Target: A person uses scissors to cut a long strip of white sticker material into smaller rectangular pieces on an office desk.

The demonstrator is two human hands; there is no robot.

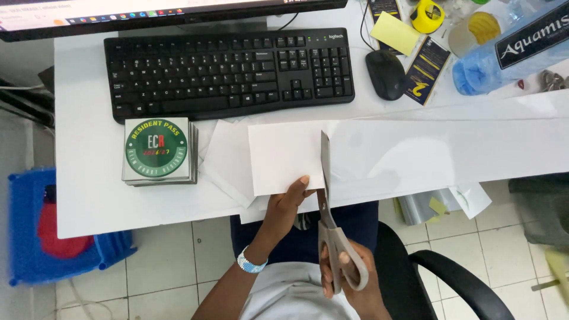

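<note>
Right hand (349,275): fingers threaded through the grey handles of a pair of scissors (329,222), clamped around them, low in the view over the person's lap. Blades point up and away from the body, nearly upright, closed or almost closed along a long white paper strip (415,155) that they have entered from its near edge.

Left hand (288,204): just left of the blades, thumb on top and fingers under, pinched on the near edge of the white paper piece (284,157) left of the cut. A beaded blue and white wristband sits on that wrist.

The strip runs rightward across the white counter (89,189) and overhangs its front edge. More loose white sheets lie beneath it and to its left.

Left of the sheets: a stack of square cards (157,151) with a round green sticker design on top, resting on the counter.

Behind the paper: a black keyboard (228,74), with a black mouse (385,74) to its right. Monitor edge at top. Far right corner: a yellow sticky note, a yellow tape roll, dark cards, and a blue plastic-wrapped pack.

Below the counter: tiled floor, black chair arm at right, blue crate (35,237) at left.
</note>
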